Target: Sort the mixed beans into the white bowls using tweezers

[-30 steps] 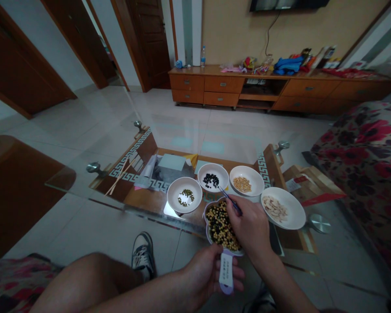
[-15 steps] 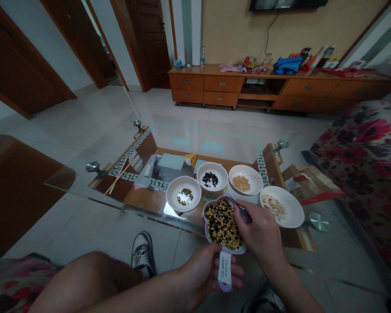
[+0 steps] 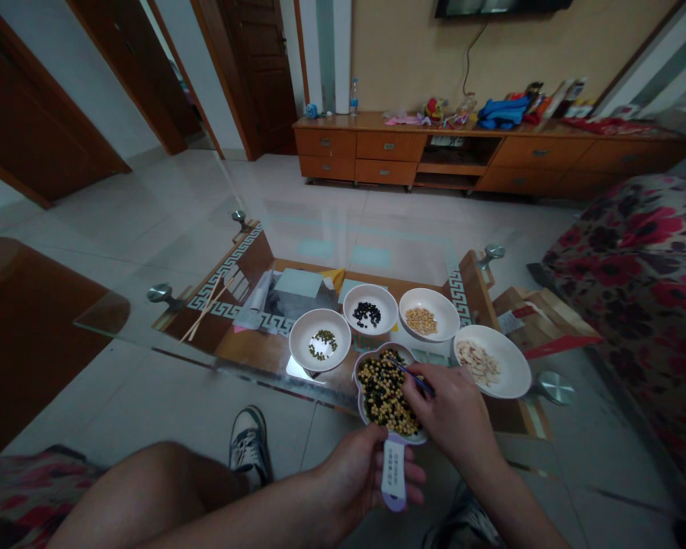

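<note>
My left hand (image 3: 371, 473) is closed on the purple, labelled handle of a flower-shaped dish (image 3: 359, 393) at the table's near edge. Mixed beans (image 3: 386, 393), yellow, black and green, fill the dish. In my right hand (image 3: 449, 404) a pair of dark blue tweezers (image 3: 420, 379) is pinched, its tips down among the beans. Beyond the dish stand white bowls: one with green beans (image 3: 323, 345), one with black beans (image 3: 367, 314) and one with yellow beans (image 3: 421, 320). A larger bowl (image 3: 514, 366) at the right contains pale flat pieces, perhaps sliced nuts.
The bowls rest on a glass coffee table (image 3: 206, 335) with metal knobs. Chopsticks (image 3: 206, 309) lie at its left. A paper bag (image 3: 540, 320) stands at the right, near a flowered sofa (image 3: 640, 259). A low cabinet (image 3: 389, 152) lines the wall.
The tweezers have swung from the dish's upper right rim down into the beans, and my right hand has shifted slightly left. My left hand still supports the dish.
</note>
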The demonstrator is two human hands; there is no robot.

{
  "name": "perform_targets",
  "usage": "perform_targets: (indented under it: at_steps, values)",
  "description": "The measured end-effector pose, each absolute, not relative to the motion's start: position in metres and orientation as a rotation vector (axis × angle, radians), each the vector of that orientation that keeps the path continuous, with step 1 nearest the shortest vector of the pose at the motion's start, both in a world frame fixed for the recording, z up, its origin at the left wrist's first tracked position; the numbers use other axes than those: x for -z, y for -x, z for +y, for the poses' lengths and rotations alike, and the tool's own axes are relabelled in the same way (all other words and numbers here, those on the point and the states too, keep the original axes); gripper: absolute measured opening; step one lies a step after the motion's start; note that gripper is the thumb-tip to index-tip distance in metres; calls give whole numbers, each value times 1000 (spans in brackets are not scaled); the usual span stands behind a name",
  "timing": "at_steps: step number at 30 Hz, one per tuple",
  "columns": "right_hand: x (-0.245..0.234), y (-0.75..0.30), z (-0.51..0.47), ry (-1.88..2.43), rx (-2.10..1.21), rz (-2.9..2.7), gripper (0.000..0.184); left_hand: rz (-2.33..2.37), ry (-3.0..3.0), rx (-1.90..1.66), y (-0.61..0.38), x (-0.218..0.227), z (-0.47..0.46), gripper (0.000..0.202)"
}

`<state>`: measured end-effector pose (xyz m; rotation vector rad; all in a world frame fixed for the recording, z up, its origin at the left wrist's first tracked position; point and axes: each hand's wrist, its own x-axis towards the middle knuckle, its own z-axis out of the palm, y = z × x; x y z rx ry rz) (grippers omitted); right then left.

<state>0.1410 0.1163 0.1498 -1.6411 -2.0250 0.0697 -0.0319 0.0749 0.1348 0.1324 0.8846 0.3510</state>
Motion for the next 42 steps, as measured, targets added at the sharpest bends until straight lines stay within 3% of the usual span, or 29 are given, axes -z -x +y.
perform_targets:
  at_steps: [42]
  values:
    - [-142,-134,115,1652,-215,-2161,13,899,-128,-342,30,-137,76,50]
